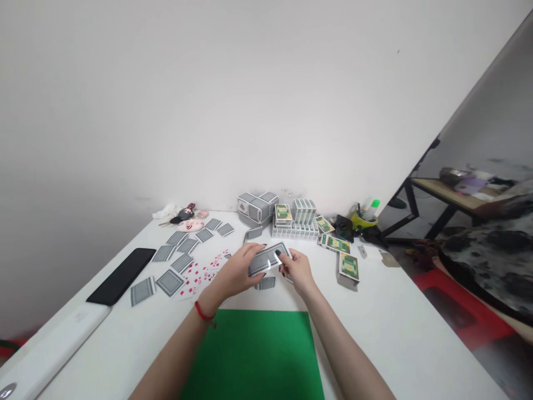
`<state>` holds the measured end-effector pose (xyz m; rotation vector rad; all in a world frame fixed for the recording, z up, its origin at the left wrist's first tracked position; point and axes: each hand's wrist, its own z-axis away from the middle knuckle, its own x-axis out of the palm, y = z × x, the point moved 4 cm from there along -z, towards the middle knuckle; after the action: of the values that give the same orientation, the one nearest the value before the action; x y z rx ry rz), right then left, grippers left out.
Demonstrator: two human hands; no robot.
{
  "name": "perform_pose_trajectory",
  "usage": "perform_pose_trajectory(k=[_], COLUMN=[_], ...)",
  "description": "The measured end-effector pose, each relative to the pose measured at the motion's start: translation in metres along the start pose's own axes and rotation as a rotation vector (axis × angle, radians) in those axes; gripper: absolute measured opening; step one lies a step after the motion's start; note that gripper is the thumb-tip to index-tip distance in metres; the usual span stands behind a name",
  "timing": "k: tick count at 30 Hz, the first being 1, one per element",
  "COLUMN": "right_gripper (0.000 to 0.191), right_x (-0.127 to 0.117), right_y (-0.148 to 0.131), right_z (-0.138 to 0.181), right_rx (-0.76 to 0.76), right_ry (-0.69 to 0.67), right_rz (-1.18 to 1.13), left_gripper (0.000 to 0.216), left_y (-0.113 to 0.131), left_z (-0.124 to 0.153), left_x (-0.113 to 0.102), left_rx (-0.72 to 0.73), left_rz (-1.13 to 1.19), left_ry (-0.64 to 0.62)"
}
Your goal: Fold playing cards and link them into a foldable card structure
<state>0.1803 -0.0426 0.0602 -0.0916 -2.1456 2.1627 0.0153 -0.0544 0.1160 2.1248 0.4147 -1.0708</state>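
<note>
Both hands hold a deck of cards (268,259) up over the white table (395,311), just past the far edge of a green mat (258,355). The deck is a thin stack. Its top card shows a grey back with a white border and a fine pattern. The deck is tipped a little, with the right end higher.

The left hand (237,272) wraps around the left end of the deck, with its fingers curled over the far edge. The right hand (296,270) pinches the right end with its fingertips. The nails are dark. A red string (204,314) goes around the left wrist.

One single card (265,283) lies face down on the table right under the hands. To the left, more grey cards (170,282) lie face down in rows. Beside them are face-up cards (197,276) with red marks, but the numbers are too small to read. A black phone (122,275) lies further left.

Behind the hands stand grey card packs (257,209) piled up near the wall. Green card boxes (348,266) sit to the right. They have a picture and some writing on top, but it is too small and blurry to read.
</note>
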Motion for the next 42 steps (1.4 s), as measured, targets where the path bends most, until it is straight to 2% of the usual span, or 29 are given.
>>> perform_pose_trajectory(k=[3, 8, 11, 13, 14, 15, 18, 19, 20, 22, 24, 27, 29, 33, 38, 40, 42], right_gripper=[0.03, 0.027, 0.047, 0.054, 0.051, 0.045, 0.036, 0.033, 0.032, 0.029, 0.027, 0.026, 0.024, 0.021, 0.024, 0.025, 0.026], right_x=[-0.031, -0.087, -0.101, -0.096, -0.088, -0.076, -0.034, -0.026, -0.023, -0.028, -0.042, -0.062, -0.072, -0.085, -0.09, -0.092, -0.095], right_y=[0.016, 0.032, 0.024, 0.011, 0.005, 0.001, -0.006, -0.009, -0.012, -0.015, -0.015, -0.015, -0.015, -0.004, 0.022, 0.031, 0.038], right_z=[-0.006, -0.007, -0.001, 0.005, 0.008, 0.009, 0.016, 0.018, 0.019, 0.018, 0.014, 0.008, 0.005, 0.0, -0.005, -0.006, -0.008], right_rx=[0.063, 0.117, 0.065, -0.026, -0.062, -0.062, 0.048, 0.048, 0.042, 0.039, 0.058, 0.082, 0.09, 0.117, 0.155, 0.156, 0.148], right_ry=[0.208, 0.351, 0.498, 0.573, 0.543, 0.42, -0.128, -0.198, -0.21, -0.141, -0.047, 0.035, 0.094, 0.238, 0.343, 0.383, 0.425], right_rz=[0.129, 0.277, 0.428, 0.531, 0.536, 0.471, 0.192, 0.145, 0.111, 0.058, -0.013, -0.219, -0.351, -0.433, -0.302, -0.246, -0.186], left_gripper=[0.056, 0.054, 0.054, 0.054, 0.054, 0.053, 0.054, 0.056, 0.059, 0.061, 0.047, 0.018, 0.013, 0.018, 0.03, 0.032, 0.028], left_y=[-0.008, -0.013, -0.004, 0.004, 0.008, 0.012, 0.019, 0.02, 0.02, 0.016, 0.009, 0.008, 0.018, 0.045, 0.056, 0.055, 0.055], left_z=[0.002, 0.002, -0.003, -0.007, -0.01, -0.012, -0.019, -0.021, -0.023, -0.026, -0.027, -0.027, -0.027, -0.026, -0.019, -0.013, -0.007], left_x=[0.005, 0.005, 0.006, 0.009, 0.011, 0.013, 0.02, 0.022, 0.023, 0.023, 0.023, 0.033, 0.046, 0.083, 0.125, 0.133, 0.131], left_rx=[-0.019, -0.024, 0.014, 0.044, 0.058, 0.071, 0.091, 0.089, 0.077, -0.002, -0.16, -0.428, -0.532, -0.596, -0.633, -0.636, -0.537], left_rz=[-0.003, -0.005, 0.005, 0.011, 0.017, 0.025, 0.07, 0.092, 0.117, 0.174, 0.273, 0.565, 0.782, 0.977, 0.937, 0.881, 0.708], left_ry=[-0.022, 0.0, 0.012, -0.001, -0.009, -0.017, -0.021, -0.01, 0.01, 0.078, 0.136, 0.112, 0.079, 0.091, 0.201, 0.167, 0.083])
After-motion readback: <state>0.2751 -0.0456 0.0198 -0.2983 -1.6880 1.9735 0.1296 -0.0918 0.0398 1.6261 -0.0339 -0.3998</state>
